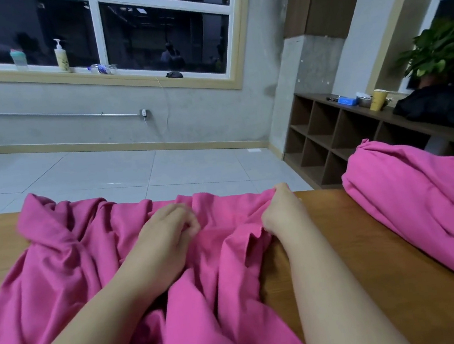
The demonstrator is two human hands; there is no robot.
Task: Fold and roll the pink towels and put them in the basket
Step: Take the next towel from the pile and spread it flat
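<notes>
Towel (93, 266) lies crumpled across the lower left and centre of the frame, on the table (341, 228), with deep ridges running from its far edge toward the bottom of the picture. A second towel (428, 202) sits bunched at the right edge of the frame, well apart from the hands. No basket is in view.

Both hands are at the far edge of the first cloth, near the middle of the frame. The left hand (167, 232) rests on the fabric with its fingers curled under, and they seem to pinch a fold, though the pinch itself is hidden by the knuckles. The right hand (279, 211) has its fingers bunched around the cloth's right-hand far corner, gripping it.

The step in hand looks like spreading the cloth flat before the first fold, so the task is at an early stage. To do it well, the two hands should hold the far edge at points further apart: the left hand is near the middle of that edge, and the heap at the upper left of the cloth will stay lumpy unless that side is drawn out too. Pulling the edge taut and laying it straight along the table should take out the long ridges. Any crease left now would likely make the roll uneven and loose.
</notes>
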